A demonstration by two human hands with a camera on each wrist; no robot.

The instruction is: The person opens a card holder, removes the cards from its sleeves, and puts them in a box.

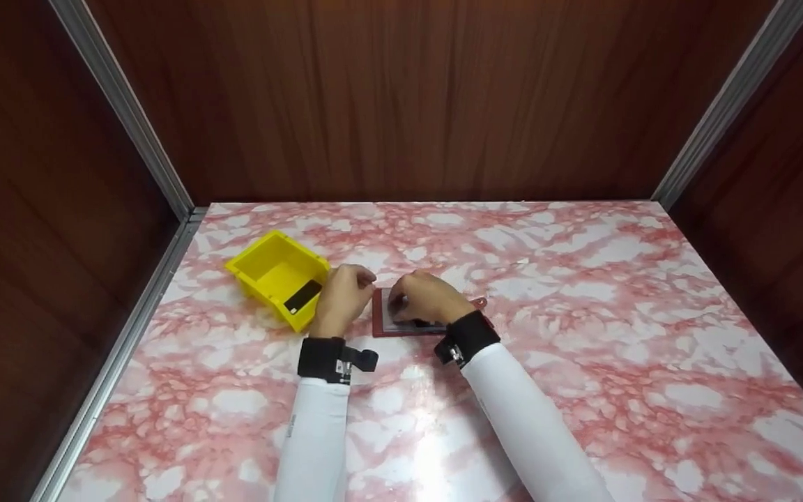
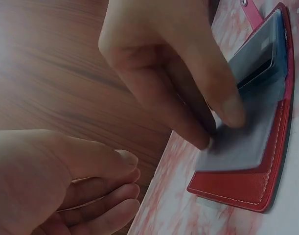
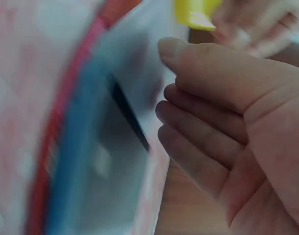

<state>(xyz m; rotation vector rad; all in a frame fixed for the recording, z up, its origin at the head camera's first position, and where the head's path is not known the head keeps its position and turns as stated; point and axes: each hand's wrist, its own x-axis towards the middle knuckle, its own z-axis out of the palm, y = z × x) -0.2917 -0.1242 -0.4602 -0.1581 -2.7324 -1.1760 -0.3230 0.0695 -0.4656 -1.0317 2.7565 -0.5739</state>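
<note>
Wood-grain panels (image 1: 408, 104) on three sides, red-and-white marbled tabletop (image 1: 583, 418) underneath. I've got the red card holder (image 2: 227, 188) lying open around mid-table, snap strap (image 1: 482, 302) poking out at its right end. Clear page (image 2: 242, 154) lies over the red cover; a bluish stack (image 2: 279, 73) with a black stripe (image 2: 258, 76) sits beyond it.

Right hand (image 1: 426, 296) is over the holder, fingers half curled, thumb and fingertips at the clear page. I can't tell if it's pinched; my right wrist feed is blurred there.

Left hand (image 1: 344, 296): loosely curled, thumb near fingertips, nothing in it, between holder and yellow bin (image 1: 258, 291). Can't confirm bin contact. Dark flat rectangle (image 1: 302, 298) inside the bin, near side. Black straps (image 1: 323, 359) on both wrists.
</note>
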